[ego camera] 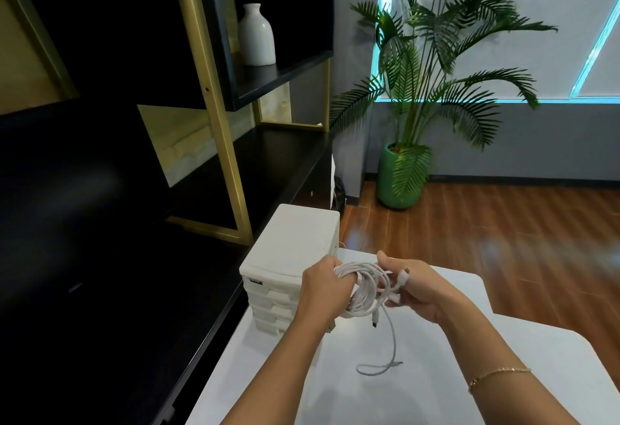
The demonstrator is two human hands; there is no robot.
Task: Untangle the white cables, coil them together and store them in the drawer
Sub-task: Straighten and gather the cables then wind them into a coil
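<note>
The cables [364, 290] are gathered into a loose coil held in the air between both hands, above the far left part of the tabletop [436, 374]; the left hand [320, 285] has its fingers curled through the coil and carries most of it; the right hand [411, 285] pinches the strands and plug ends on the coil's right side. The coil stands roughly upright, its loops running near to far; one loose tail [385, 351] hangs from it and ends in a small loop lying on the tabletop nearer the person, so the coiling looks not quite done.

The drawer unit [288, 257] stands at the tabletop's far left corner, just left of and beyond the left hand, touching or nearly touching it in this view; its drawer fronts face the person and all appear closed, though the forearm hides part of them. The left hand is the nearer to the drawers, but it is full; the right seems the freer to take in the tail. Open tabletop lies to the right and near; its left edge runs close beside the unit.
</note>
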